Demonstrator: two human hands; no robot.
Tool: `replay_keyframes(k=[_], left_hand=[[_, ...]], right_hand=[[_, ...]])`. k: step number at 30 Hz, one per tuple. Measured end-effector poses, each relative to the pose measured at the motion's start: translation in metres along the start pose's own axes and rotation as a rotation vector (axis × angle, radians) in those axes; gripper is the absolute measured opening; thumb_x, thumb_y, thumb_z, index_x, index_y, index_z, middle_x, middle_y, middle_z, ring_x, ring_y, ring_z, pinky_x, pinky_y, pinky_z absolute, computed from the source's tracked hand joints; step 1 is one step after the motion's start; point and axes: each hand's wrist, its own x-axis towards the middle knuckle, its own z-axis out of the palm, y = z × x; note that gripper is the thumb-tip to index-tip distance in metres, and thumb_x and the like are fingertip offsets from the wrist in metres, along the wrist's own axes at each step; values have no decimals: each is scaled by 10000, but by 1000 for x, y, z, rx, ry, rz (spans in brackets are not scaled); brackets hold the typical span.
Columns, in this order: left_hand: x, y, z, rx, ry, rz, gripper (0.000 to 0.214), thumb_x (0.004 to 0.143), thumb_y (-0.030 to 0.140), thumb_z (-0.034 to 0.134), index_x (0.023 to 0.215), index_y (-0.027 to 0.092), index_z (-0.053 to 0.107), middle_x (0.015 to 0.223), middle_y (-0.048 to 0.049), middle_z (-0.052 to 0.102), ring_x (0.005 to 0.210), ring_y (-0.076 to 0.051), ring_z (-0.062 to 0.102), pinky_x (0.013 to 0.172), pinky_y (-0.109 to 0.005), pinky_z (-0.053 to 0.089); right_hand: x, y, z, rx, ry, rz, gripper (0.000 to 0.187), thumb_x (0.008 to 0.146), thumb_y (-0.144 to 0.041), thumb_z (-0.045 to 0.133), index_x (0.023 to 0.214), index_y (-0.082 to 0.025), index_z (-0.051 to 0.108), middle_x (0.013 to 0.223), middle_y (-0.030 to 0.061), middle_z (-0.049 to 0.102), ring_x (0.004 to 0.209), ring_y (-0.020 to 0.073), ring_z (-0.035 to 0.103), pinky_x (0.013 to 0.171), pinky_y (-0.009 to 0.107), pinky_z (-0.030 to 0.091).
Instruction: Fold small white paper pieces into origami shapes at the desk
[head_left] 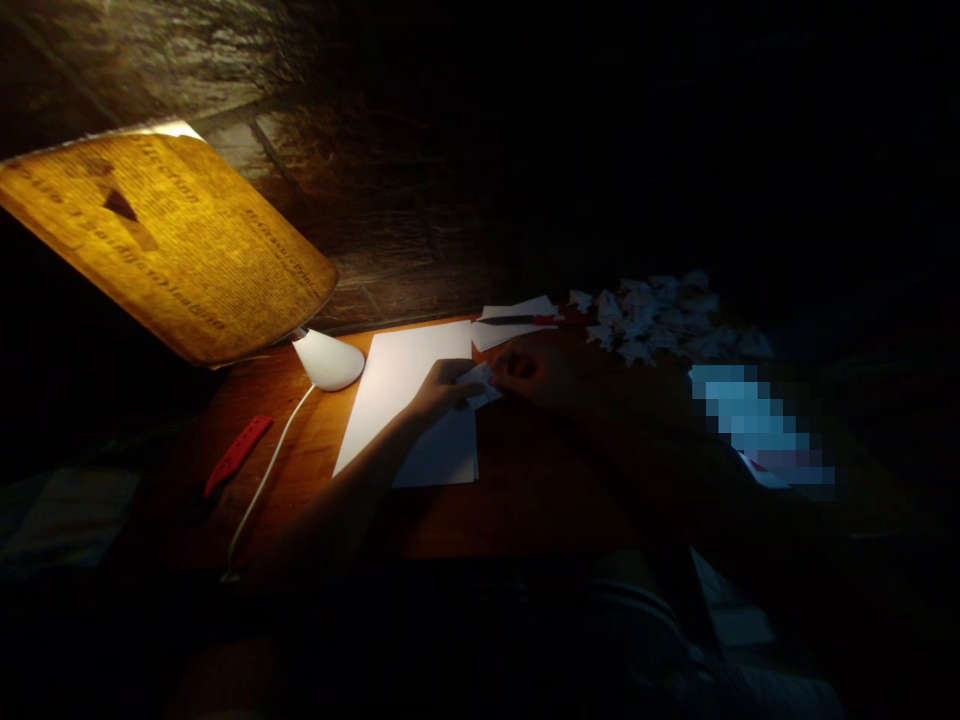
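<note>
Between my two hands is a small folded piece of white paper point(480, 386), held just over the right edge of a stack of white sheets point(397, 370). My left hand point(441, 388) pinches it from the left, thumb and fingers closed on it. From the other side, my right hand point(529, 372) has its fingertips closed at the paper's right edge, with the fingers curled. Shadow covers much of the right hand and its forearm. The exact folds in the paper are too small to make out.
A lit lamp with a printed shade point(172, 240) and white base point(330, 362) stands left, its cord point(270, 470) trailing forward. A red-handled tool point(238, 452) lies near it. Behind my hands are a dark-and-red pen-like tool point(517, 320), folded paper pieces point(652, 318) and a pixelated bright screen point(757, 420).
</note>
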Motion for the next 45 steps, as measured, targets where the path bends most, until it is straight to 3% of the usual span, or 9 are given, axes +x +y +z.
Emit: replay_keyframes(k=[4, 8, 14, 22, 27, 34, 39, 45], left_hand=[[4, -7, -1, -65, -10, 48, 323, 578, 364, 799, 754, 132, 660, 531, 43, 544, 449, -68, 453, 427, -189, 306], [10, -16, -1, -137, -9, 127, 401, 575, 420, 849, 778, 130, 661, 609, 5, 609, 539, -97, 542, 478, -200, 368], [12, -21, -2, -126, 28, 112, 490, 571, 489, 874, 807, 112, 670, 635, -25, 644, 534, -114, 575, 494, -223, 422], [3, -13, 3, -168, 80, 133, 382, 667, 422, 816, 847, 101, 711, 620, -21, 662, 485, -89, 540, 459, -207, 347], [1, -10, 3, -178, 63, 117, 290, 683, 339, 767, 855, 108, 727, 607, -10, 660, 478, -86, 536, 462, -203, 325], [3, -14, 3, -184, 101, 129, 346, 669, 385, 806, 860, 105, 741, 663, -27, 697, 549, -110, 595, 516, -215, 403], [1, -13, 6, -204, 101, 156, 459, 656, 432, 871, 952, 102, 756, 833, -75, 770, 730, -161, 697, 664, -253, 526], [6, -20, 4, -177, 102, 170, 472, 649, 481, 875, 901, 106, 739, 813, -67, 752, 735, -167, 682, 665, -255, 515]], right_hand=[[0, -1, -1, 9, -13, -8, 134, 755, -292, 738, 781, -189, 655, 866, 36, 685, 714, 158, 598, 634, 293, 459], [1, 0, 0, 25, 16, 1, 137, 748, -282, 732, 807, -193, 647, 865, 24, 689, 678, 142, 569, 601, 272, 442], [3, 3, 0, 39, -7, -15, 119, 779, -301, 724, 848, -204, 719, 902, 29, 711, 705, 146, 577, 624, 274, 461], [5, 5, -3, 55, -2, -85, 36, 781, -212, 719, 748, -218, 731, 908, 49, 723, 874, 200, 665, 768, 338, 535], [4, 7, -3, 60, -32, -142, 150, 749, -97, 631, 763, -210, 729, 905, 45, 724, 876, 194, 677, 771, 335, 540], [3, 2, -6, -33, -49, -218, 192, 768, -80, 619, 779, -229, 739, 913, 40, 732, 873, 196, 684, 787, 352, 547], [0, -2, -6, -92, -50, -214, 176, 793, -100, 627, 760, -236, 733, 913, 36, 730, 879, 194, 677, 810, 361, 546], [-1, -2, -5, -33, -69, -184, 111, 785, -142, 640, 785, -229, 709, 946, 45, 716, 894, 204, 663, 812, 369, 541]])
